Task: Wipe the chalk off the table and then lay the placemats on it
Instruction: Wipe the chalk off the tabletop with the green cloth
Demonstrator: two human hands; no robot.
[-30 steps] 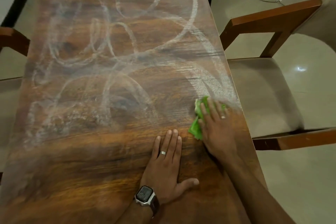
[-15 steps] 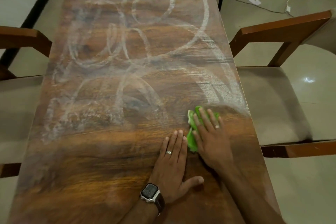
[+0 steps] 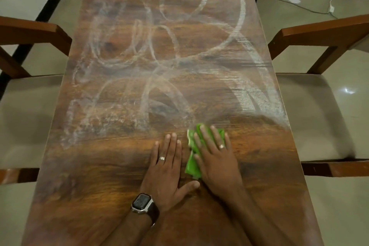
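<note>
The right hand (image 3: pixel 217 158) presses flat, fingers straight and spread, on a green cloth (image 3: pixel 192 163) lying on the bench (image 3: pixel 99 185). Just beside it the left hand (image 3: pixel 166 170) rests flat, its grip wide and holding nothing, a watch (image 3: pixel 142 203) on its wrist. Chalk scribbles (image 3: pixel 159 50) cover the far bench, seemingly smeared at the right. 2 chairs (image 3: pixel 319 118) flank it.

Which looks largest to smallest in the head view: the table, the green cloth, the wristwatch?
1. table, by far the largest.
2. green cloth, partly hidden under the right hand.
3. wristwatch on the left hand, smallest, though nearer the camera.
</note>
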